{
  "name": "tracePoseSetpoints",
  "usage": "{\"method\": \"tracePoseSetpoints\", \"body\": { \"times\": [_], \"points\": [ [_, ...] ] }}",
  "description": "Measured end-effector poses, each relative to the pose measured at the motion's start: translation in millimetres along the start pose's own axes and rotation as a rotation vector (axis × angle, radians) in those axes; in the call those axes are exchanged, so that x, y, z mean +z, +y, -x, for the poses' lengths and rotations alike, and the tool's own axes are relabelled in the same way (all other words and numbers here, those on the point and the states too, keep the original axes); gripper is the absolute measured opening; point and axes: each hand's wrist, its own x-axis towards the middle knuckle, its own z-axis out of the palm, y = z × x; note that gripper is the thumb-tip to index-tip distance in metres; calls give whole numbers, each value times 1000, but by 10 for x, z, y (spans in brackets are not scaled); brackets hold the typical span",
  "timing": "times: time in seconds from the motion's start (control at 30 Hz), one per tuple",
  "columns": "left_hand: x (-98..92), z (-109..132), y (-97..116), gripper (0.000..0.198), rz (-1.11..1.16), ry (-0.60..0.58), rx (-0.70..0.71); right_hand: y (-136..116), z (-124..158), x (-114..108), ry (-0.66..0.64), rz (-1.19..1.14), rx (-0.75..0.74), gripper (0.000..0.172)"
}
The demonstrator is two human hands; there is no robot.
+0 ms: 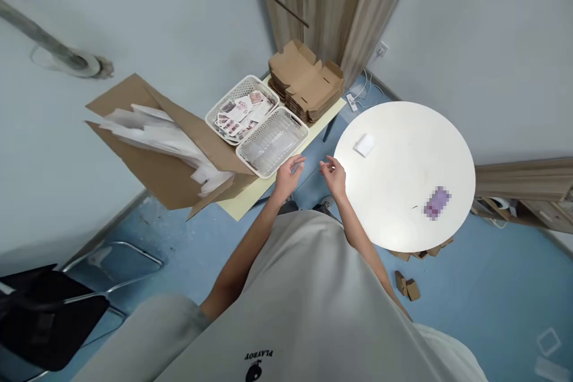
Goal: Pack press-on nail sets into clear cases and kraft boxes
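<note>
My left hand (pixel 289 174) hovers in front of me with its fingers loosely spread, holding nothing, just below a white basket (pixel 274 142) of clear plastic pieces. My right hand (pixel 333 175) is level with it, fingers apart and empty, at the left edge of a round white table (pixel 405 176). The two hands face each other a short way apart. A second white basket (pixel 242 108) behind holds several printed cards.
A stack of flat brown cardboard boxes (pixel 307 80) lies on the pale yellow table (pixel 242 203). An open carton (pixel 156 149) with white sheets rests at its left. A small white object (pixel 364 144) lies on the round table. A black chair (pixel 49 310) stands lower left; small cardboard boxes (pixel 407 286) lie on the blue floor.
</note>
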Motion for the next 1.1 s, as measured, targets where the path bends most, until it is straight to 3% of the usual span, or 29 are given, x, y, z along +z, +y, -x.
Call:
{"method": "tracePoseSetpoints", "body": {
  "times": [0.2, 0.4, 0.5, 0.6, 0.8, 1.1],
  "points": [
    [-539, 193, 206, 41, 103, 52, 75, -539, 231, 498, -96, 26, -108, 68],
    [-1135, 466, 519, 46, 206, 102, 201, -1219, 449, 1084, -219, 12, -315, 56],
    [-1413, 556, 580, 44, 244, 150, 215, -1478, 550, 1360, -279, 31, -379, 49],
    [-1574, 603, 569, 42, 277, 197, 230, -1611, 627, 1565, -323, 29, -407, 47],
    [-1526, 611, 571, 42, 268, 196, 243, -1617, 508, 1631, -308, 89, -372, 47],
    [-1207, 420, 861, 43, 236, 17, 325, -1542, -294, 1078, -63, 290, -376, 55]
  ]
}}
